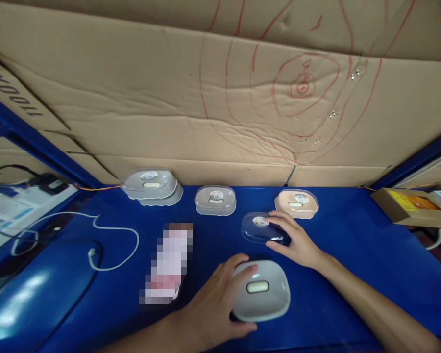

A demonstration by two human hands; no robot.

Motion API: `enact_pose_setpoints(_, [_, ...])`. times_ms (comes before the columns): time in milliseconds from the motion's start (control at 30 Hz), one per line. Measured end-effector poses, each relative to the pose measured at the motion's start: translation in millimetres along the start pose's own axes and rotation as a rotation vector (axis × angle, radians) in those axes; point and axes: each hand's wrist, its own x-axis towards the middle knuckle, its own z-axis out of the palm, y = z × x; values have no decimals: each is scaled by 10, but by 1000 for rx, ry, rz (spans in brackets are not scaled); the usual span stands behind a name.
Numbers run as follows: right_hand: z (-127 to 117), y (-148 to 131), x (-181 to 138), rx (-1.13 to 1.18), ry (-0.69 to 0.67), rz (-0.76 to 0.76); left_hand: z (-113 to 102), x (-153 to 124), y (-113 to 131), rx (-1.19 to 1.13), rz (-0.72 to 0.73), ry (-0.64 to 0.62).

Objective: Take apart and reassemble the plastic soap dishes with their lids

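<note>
My left hand is closed around the left side of a light grey oval dish, thumb at its near edge and fingers over its far left rim. A pale pill-shaped piece shows in the middle of the dish. Just beyond it, my right hand grips the right end of a clear oval lid between thumb and fingers. The lid bears a round white sticker. Lid and dish are apart, both low over the blue table.
Along the back stand stacked grey lidded dishes, one grey lidded dish and a peach lidded dish. A blurred-out phone-like object lies left. A white cable curls nearby. Cardboard walls the back; a small box sits right.
</note>
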Motion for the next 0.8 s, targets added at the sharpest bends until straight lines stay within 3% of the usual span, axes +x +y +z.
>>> enact_pose_setpoints(133, [175, 104, 68, -82, -39, -34, -10, -20, 78, 53, 83, -118])
enact_pose_setpoints(300, [116, 54, 78, -205, -115, -38, -31, 14, 82, 95, -11, -184])
enact_pose_setpoints(400, [-48, -160, -11, -151, -204, -112, -40, 10, 58, 80, -35, -150])
enact_pose_setpoints(500, [-168, -448, -142, 43, -419, -215, -53, 6, 35, 30, -18, -69])
enact_pose_setpoints(567, [-183, -608, -208, 50, -492, -248, -66, 15, 19, -16, -10, -5])
enact_pose_setpoints(667, [-144, -736, -231, -20, -497, -242, -90, 42, -9, -79, -3, 54])
enact_pose_setpoints(800, [-111, -736, -171, 52, -479, -272, -127, 64, -42, -145, -56, 57])
